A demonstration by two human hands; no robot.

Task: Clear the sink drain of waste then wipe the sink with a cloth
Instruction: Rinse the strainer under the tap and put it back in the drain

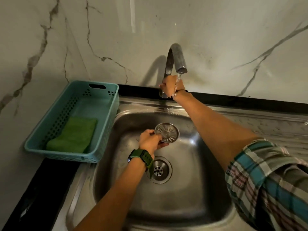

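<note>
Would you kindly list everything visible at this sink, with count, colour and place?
strainer: one, steel, held over the sink basin
drain: one, steel, uncovered in the basin floor
sink: one, steel, centre
tap: one, grey metal, at the back wall, running
basket: one, teal, left of the sink
cloth: one, green, inside the basket
watch: one, green strap, left wrist
hands: left hand pinches the strainer; right hand grips the tap base

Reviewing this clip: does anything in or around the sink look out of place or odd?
Two things. The drain strainer is out of the drain opening, pinched in the left hand above the basin. Water from the faucet runs onto the right hand gripping its base and splashes the sink rim. The green cloth lies in its basket.
</note>
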